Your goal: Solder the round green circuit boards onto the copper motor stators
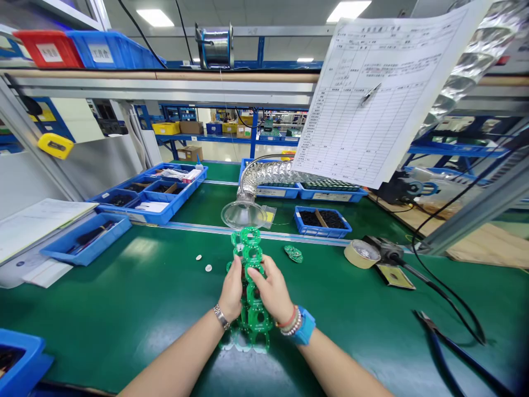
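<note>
My left hand point(231, 289) and my right hand point(268, 288) both grip a tall strip of joined green circuit boards point(250, 251) from either side. The strip has ring-shaped sections and stands on the green bench mat point(136, 331), with its lower end near my wrists. My fingers hide its middle. A small pile of round green circuit boards point(293, 254) lies to the right of my right hand. Two small white discs point(203, 262) rest on the mat to the left of my left hand.
A clear funnel on a foil fume hose point(243, 214) hangs just beyond the strip. Blue parts trays point(322, 222) line the far bench. A tape roll point(361, 253) and a soldering iron holder point(386, 250) stand right; blue-handled pliers point(438, 342) lie near the front right.
</note>
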Available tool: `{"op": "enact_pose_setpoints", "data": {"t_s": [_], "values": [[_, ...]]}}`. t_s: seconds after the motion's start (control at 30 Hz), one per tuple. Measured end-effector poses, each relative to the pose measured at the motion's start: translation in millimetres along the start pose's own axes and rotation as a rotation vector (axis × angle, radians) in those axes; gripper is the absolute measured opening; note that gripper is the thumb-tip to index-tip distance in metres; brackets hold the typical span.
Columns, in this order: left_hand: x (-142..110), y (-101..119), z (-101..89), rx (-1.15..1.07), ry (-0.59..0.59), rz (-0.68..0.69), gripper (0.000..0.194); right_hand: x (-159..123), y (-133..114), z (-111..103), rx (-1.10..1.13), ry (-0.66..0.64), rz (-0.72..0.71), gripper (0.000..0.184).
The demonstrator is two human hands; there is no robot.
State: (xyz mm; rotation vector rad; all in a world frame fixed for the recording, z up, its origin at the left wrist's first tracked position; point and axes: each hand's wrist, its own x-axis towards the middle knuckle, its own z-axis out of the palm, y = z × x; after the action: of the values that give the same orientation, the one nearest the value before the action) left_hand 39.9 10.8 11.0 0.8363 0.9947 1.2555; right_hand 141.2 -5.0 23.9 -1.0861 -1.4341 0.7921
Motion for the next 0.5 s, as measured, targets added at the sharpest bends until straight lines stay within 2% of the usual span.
{"op": "enact_pose_setpoints", "data": {"t_s": [0.17,0.23,0.3,0.4,0.5], "values": [[-12,-4,3.7,-0.138,-0.018,-0.147,0.053,-8,9,17,-0.317,0.086,-0.107,0.027],[-13,-4,2.8,-0.160,-0.063,-0.114,0.049,-10,14,19,-0.419,0.121,-0.133,0.037],[-14,-4,2.1,-0.142,-0.159,-0.054,0.046,-12,18,15,-0.488,0.133,-0.149,0.041],[-18,-2,3.2,0.054,-0.355,-0.035,0.045,-21,16,-11,-0.454,0.033,-0.117,0.040],[-25,1,11.8,0.460,-0.580,-0.076,0.035,-40,11,-67,-0.400,0.036,-0.100,0.047]]}}
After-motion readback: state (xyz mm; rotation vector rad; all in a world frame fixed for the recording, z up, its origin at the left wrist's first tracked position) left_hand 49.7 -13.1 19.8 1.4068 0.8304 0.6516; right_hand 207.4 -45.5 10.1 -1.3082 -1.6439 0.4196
